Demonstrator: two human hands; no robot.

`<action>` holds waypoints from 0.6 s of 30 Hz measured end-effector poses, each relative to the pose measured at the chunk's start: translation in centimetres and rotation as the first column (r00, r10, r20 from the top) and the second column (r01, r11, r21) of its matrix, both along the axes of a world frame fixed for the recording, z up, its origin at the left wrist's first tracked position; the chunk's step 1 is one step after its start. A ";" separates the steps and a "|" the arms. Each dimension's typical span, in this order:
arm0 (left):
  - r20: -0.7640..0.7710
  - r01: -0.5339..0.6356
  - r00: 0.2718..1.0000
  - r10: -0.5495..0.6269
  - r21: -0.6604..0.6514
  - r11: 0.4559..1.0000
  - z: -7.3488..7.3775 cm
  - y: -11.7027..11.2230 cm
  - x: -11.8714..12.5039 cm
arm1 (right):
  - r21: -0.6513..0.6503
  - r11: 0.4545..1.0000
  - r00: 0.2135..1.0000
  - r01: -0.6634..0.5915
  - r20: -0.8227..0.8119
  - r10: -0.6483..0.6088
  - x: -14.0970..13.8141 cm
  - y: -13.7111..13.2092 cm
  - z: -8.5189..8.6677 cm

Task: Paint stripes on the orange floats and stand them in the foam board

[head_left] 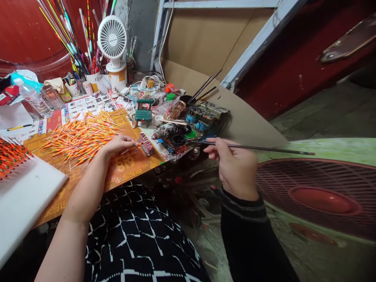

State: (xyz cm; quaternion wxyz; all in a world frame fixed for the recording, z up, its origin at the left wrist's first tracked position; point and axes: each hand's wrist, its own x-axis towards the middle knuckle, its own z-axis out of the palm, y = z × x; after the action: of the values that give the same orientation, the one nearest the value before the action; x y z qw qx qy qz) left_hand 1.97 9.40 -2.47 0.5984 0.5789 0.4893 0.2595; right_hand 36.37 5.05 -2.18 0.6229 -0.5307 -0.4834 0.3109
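My left hand (pixel 121 145) is closed in a pinch on a small orange fishing float (pixel 135 145), just beside the pile. Its tip reaches a small stained block (pixel 146 145) on the table. My right hand (pixel 233 166) grips a thin dark paintbrush (pixel 273 149). The brush's front end points left, over a small round pot of black paint (pixel 178 140); I cannot tell whether the bristles touch it. Left of my left hand lies a large heap of orange floats (pixel 85 135) with green marks and thin stems.
A white foam board (pixel 38 184) at left bears rows of orange floats. A white fan (pixel 112 37), a plastic bottle (pixel 33 98), a tiny green chair (pixel 143 111) and a paint tube (pixel 164 131) stand or lie about. A red fan grille (pixel 293 176) is at right.
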 end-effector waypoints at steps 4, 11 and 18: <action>0.026 0.015 1.000 -0.015 -0.003 1.000 0.2 -0.2 0.1 | 0.074 0.996 0.997 0.040 -0.061 -0.035 -0.2 -0.7 -0.2; 0.028 0.020 0.999 -0.020 -0.024 1.000 0.6 -0.5 0.3 | 0.224 0.956 0.980 -0.189 0.109 0.168 -6.6 -5.0 -3.7; 0.023 0.022 0.999 -0.022 -0.005 1.000 0.6 -0.7 0.4 | 0.441 0.789 0.898 -0.429 0.303 0.319 -13.9 -7.0 -8.1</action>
State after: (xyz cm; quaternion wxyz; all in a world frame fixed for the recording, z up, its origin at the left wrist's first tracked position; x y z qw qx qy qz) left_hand 2.32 8.74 -1.91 0.6084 0.5797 0.4767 0.2582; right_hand 22.51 -1.93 -10.32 0.6084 -0.2754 -0.7061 0.2353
